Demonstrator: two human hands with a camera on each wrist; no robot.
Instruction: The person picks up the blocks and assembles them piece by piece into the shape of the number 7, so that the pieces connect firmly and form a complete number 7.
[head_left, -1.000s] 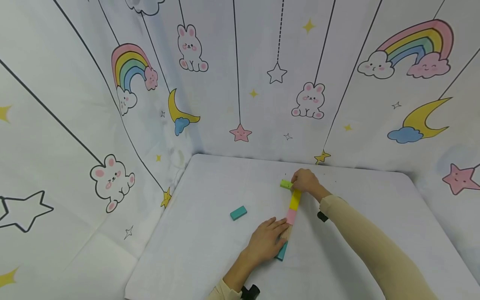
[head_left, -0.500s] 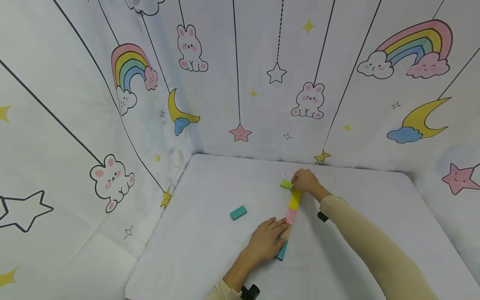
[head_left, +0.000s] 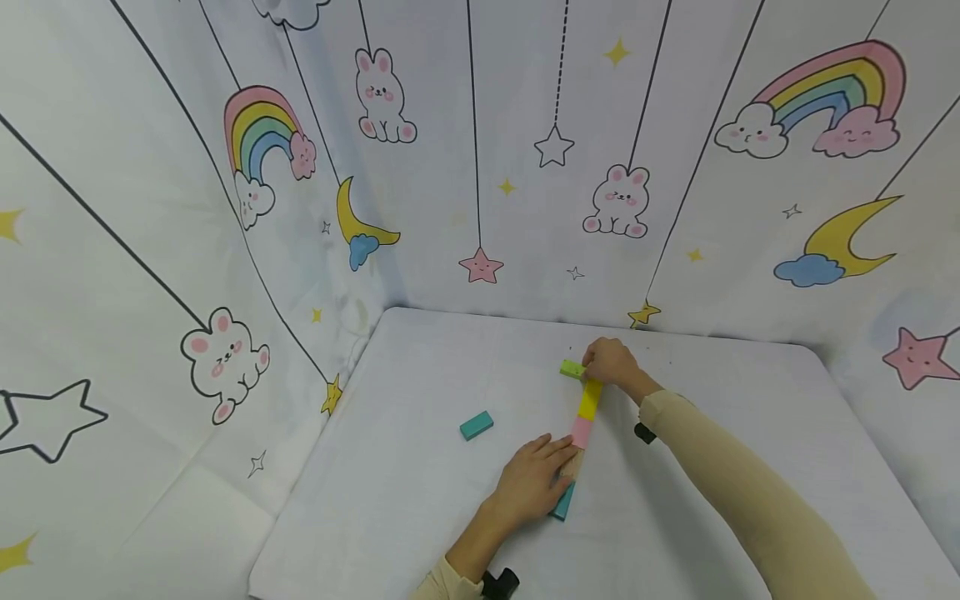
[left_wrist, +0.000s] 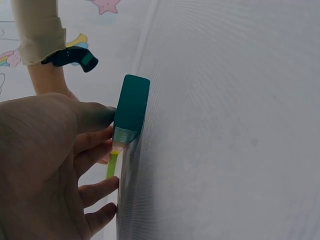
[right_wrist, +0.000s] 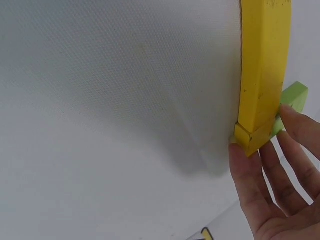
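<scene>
A row of blocks runs away from me on the white table: a teal block [head_left: 563, 502] nearest, then a bare-wood block [head_left: 572, 466], a pink block [head_left: 582, 432] and a long yellow block [head_left: 590, 400]. A light green block [head_left: 572, 368] points left at the far end. My left hand [head_left: 528, 481] lies along the row's left side, its thumb against the teal block [left_wrist: 132, 107] and its fairly straight fingers touching the blocks beyond. At the far corner my right hand [head_left: 611, 362] pinches a yellow end block [right_wrist: 257, 140] between thumb and fingers.
A loose teal block [head_left: 477, 426] lies on the table [head_left: 405, 500], left of the row. Behind and to the left hangs a white cloth [head_left: 427, 208] printed with rabbits, stars and rainbows. Each wrist wears a black camera [head_left: 501, 584].
</scene>
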